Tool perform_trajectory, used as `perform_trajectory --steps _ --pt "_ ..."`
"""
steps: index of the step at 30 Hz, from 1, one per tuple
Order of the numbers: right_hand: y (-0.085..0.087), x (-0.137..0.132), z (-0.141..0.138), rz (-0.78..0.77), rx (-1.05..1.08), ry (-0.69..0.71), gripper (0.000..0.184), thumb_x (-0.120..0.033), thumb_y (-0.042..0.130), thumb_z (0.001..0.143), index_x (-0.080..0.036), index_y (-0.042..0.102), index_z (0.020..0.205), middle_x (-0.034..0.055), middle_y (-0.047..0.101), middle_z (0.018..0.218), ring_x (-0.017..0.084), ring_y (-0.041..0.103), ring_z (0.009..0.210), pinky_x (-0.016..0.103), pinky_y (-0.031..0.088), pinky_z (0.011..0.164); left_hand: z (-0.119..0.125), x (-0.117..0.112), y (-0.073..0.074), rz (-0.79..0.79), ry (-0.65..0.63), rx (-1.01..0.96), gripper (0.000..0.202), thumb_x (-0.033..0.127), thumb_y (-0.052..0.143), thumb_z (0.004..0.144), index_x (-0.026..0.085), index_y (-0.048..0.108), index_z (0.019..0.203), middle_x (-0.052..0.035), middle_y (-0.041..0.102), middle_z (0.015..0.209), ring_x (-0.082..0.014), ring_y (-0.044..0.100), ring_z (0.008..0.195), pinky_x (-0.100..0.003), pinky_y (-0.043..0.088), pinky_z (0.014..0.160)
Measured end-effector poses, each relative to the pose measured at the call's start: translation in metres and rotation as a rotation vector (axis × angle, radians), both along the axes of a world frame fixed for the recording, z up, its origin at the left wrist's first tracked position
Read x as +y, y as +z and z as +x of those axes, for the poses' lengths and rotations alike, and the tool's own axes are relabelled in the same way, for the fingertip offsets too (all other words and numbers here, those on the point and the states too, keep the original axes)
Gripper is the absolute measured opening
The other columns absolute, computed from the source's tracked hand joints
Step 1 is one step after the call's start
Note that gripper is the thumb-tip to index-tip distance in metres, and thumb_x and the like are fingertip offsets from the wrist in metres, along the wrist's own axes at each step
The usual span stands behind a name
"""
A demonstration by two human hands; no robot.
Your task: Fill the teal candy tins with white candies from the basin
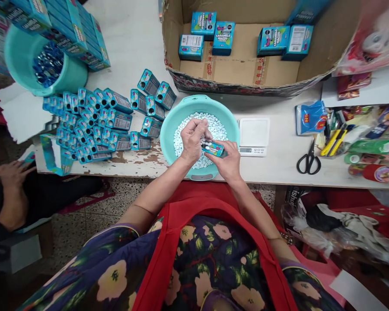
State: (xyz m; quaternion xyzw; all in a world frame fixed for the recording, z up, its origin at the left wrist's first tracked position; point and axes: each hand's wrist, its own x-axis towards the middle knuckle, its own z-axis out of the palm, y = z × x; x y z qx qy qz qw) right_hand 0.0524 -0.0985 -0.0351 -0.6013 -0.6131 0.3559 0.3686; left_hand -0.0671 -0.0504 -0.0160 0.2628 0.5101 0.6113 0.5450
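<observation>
Clasped in the right hand [227,159], a small blue printed cardboard box [215,149] sits over the round turquoise plastic basin [167,134] of white pellets [218,128]; the left hand [192,134] curls at its end, seemingly filling it, any pinch hidden. Next calls for steady tilt.

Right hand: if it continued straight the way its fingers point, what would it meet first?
Leaving aside the blue box that it holds, the right hand would probably meet the left hand first, though depth is unclear.
</observation>
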Motion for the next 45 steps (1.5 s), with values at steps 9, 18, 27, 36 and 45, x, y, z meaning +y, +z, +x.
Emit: perform_trajectory --steps 9,18,27,36,45 --pt "-0.004 -0.001 0.002 0.027 0.029 0.006 0.032 -0.032 0.08 0.074 -0.026 0.071 0.105 0.0018 0.071 0.096 0.022 0.058 0.095 0.037 0.046 0.086 -0.002 -0.005 0.006 0.028 -0.059 -0.013 0.033 0.049 0.064 0.085 0.019 0.055 0.075 0.006 0.047 0.05 -0.0054 0.042 0.041 -0.02 0.031 0.04" --pt "-0.009 0.003 0.002 -0.031 0.083 -0.043 0.035 -0.034 0.081 0.072 -0.026 0.071 0.104 0.002 0.07 0.097 0.023 0.06 0.098 0.038 0.047 0.089 -0.009 -0.003 0.005 0.081 -0.054 0.226 0.029 0.048 0.063 0.084 0.02 0.056 0.077 0.0064 0.044 0.054 -0.0065 0.038 0.045 -0.022 0.031 0.046" --pt "-0.014 -0.001 0.011 -0.078 0.231 -0.033 0.043 -0.038 0.085 0.066 -0.028 0.072 0.105 0.002 0.068 0.101 0.022 0.062 0.101 0.04 0.049 0.094 -0.045 -0.005 -0.011 -0.143 -0.581 0.547 0.036 0.032 0.08 0.064 0.02 0.065 0.095 0.008 0.04 0.058 -0.0088 0.038 0.056 -0.023 0.029 0.056" --pt "-0.02 0.007 0.021 -0.114 0.328 -0.077 0.046 -0.039 0.087 0.063 -0.026 0.07 0.104 0.003 0.066 0.104 0.022 0.063 0.104 0.039 0.051 0.095 -0.044 0.0 -0.018 -0.154 -0.425 0.29 0.029 0.042 0.071 0.074 0.017 0.059 0.069 0.0051 0.043 0.054 -0.0068 0.035 0.047 -0.023 0.025 0.046" --pt "-0.007 0.01 0.025 -0.048 0.137 -0.039 0.038 -0.038 0.083 0.069 -0.026 0.071 0.103 0.004 0.069 0.104 0.023 0.062 0.104 0.041 0.049 0.095 -0.044 0.003 -0.03 -0.168 -0.381 0.519 0.022 0.041 0.06 0.083 0.019 0.062 0.08 -0.0001 0.058 0.069 -0.0129 0.054 0.064 -0.023 0.043 0.057"
